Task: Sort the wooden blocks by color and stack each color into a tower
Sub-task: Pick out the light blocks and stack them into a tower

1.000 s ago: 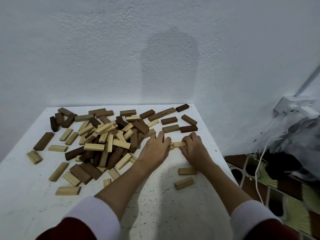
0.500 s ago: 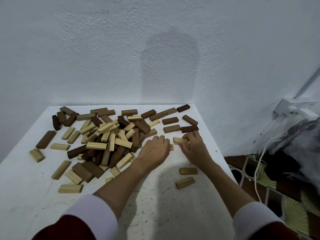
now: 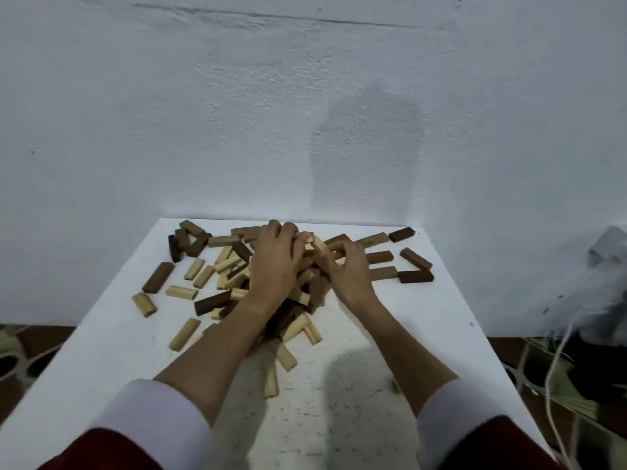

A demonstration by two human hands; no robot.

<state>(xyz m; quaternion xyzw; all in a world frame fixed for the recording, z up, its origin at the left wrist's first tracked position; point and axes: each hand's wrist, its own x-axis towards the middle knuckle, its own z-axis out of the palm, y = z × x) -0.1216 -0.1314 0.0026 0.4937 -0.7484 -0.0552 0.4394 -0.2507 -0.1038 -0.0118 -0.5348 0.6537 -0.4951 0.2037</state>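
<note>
A jumbled pile of light and dark wooden blocks (image 3: pixel 234 266) lies at the back of the white table (image 3: pixel 373 368). My left hand (image 3: pixel 274 266) reaches into the top of the pile, its fingers curled over a light block (image 3: pixel 307 236). Just to its right, my right hand (image 3: pixel 351 271) has curled fingers pinching another light block (image 3: pixel 319 245). Both hands hide the middle of the pile. A few dark blocks (image 3: pixel 415 276) lie apart on the right. Two light blocks (image 3: pixel 283 356) lie nearer me.
The table stands against a white wall (image 3: pixel 305 113). Its right edge drops to a patterned floor where white cables (image 3: pixel 559 361) and a dark bundle (image 3: pixel 607 293) lie. Loose blocks (image 3: pixel 144 303) are scattered near the left edge.
Both hands have moved from the bare spot right of the pile up onto the pile itself. The view has shifted, and the table now sits lower and farther off.
</note>
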